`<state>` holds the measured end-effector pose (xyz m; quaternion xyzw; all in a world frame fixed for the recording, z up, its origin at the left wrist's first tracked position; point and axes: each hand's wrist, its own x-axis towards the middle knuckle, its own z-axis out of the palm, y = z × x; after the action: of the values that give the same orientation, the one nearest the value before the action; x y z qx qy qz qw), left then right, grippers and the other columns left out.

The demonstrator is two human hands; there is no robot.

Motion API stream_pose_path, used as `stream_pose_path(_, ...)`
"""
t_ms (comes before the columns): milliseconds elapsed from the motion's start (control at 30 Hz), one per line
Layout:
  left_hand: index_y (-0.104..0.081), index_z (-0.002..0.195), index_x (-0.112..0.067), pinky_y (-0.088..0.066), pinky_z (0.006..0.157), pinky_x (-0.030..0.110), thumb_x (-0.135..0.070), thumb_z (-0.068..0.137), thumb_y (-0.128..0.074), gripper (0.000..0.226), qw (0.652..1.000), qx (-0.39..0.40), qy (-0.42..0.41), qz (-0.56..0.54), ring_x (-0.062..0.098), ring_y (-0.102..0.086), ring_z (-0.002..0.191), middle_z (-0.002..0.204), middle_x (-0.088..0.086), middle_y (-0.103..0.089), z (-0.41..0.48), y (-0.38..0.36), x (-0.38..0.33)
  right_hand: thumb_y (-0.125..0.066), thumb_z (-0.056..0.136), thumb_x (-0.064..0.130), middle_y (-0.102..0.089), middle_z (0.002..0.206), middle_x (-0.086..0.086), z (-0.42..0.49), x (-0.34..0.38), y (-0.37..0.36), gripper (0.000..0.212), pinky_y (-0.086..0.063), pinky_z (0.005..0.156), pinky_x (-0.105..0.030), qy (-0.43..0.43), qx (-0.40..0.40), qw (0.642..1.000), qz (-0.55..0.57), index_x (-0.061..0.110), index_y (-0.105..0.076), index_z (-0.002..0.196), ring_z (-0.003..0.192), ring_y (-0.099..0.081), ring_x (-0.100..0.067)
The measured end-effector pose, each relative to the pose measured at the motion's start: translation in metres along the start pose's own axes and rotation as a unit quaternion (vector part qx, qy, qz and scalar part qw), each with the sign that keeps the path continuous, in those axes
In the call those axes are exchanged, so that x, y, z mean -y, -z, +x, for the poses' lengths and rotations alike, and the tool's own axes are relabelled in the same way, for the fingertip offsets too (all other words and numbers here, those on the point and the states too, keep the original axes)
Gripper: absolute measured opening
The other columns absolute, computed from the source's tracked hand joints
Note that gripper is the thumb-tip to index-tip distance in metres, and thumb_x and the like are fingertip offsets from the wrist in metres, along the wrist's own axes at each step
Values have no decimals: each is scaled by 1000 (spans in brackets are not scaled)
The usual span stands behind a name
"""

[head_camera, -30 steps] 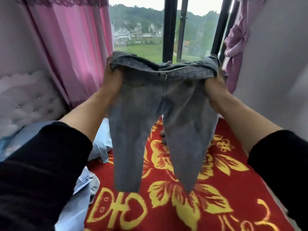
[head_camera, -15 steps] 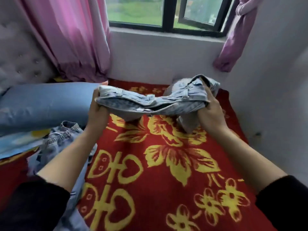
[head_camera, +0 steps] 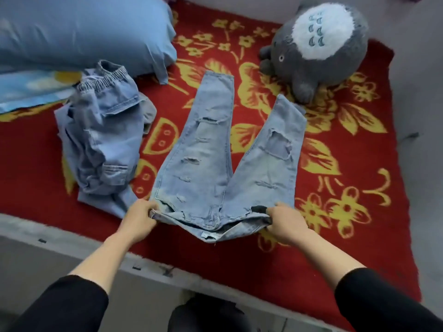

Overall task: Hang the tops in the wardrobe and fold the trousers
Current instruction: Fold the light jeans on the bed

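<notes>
Jeans [head_camera: 215, 159]: ripped pale denim, spread legs-out on the red bed [head_camera: 347, 248].
Left hand [head_camera: 140, 218]: grip closed on the waistband's left corner.
Right hand [head_camera: 286, 222]: grip closed on the right corner.
Risk: splayed legs may fold crooked; frayed rips could snag.

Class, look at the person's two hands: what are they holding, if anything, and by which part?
Both hands grip the ripped jeans at the waistband: left hand and right hand at opposite ends.

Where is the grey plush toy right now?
In the head view, the grey plush toy sits at the top right on the red blanket, just beyond the ripped jeans' right leg.
</notes>
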<state>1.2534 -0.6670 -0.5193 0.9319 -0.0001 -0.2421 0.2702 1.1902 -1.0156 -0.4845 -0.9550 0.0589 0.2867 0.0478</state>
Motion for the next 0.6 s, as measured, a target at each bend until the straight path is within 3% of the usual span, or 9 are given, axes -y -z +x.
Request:
stream_pose_path(133,-45,65,-28,-40,64,32,-2,75,-55,29,991,17,55,117,24,-51,82,92,-1,-44,-17,-34,44,-54,82,18,-62,109,-7,-7,16,-60,14,-40,70,-33,56,42,997,37,21,-48,95,106,-59,-30)
stream_pose_path(233,-59,90,-24,-46,75,39,2,78,-48,31,983,19,93,155,29,-48,102,113,6,-46,-19,-58,62,-55,82,20,-62,108,-8,-8,23,-104,17,-34,67,-31,77,121,989,25,24,-39,86,104,-58,-31)
stream_pose_path(333,-59,117,-23,-42,96,42,-8,85,-51,36,969,69,143,190,30,-33,125,137,10,-36,-20,-85,69,-57,80,19,-66,104,-7,-5,29,-143,9,-39,69,-29,63,191,978,58,22,-57,89,100,-60,-29)
stream_pose_path(400,-52,127,-20,-37,103,44,-14,86,-55,42,968,76,162,178,31,-21,133,146,13,-24,-27,-107,62,-57,80,18,-69,102,-8,0,30,-164,15,-42,71,-27,45,234,966,101,19,-66,92,98,-62,-27)
stream_pose_path(467,-45,134,-18,-33,107,46,-16,86,-56,49,975,70,148,148,31,-11,139,152,14,-15,-35,-135,48,-55,81,18,-70,102,-9,6,26,-177,16,-45,73,-28,23,233,963,136,19,-67,91,97,-63,-26)
stream_pose_path(600,-36,138,-19,-25,113,41,-22,89,-52,51,988,108,61,92,24,-5,143,156,6,-9,-54,-203,-9,-52,85,17,-69,100,-7,28,2,-184,19,-46,76,-31,-54,145,967,202,17,-66,97,97,-63,-27)
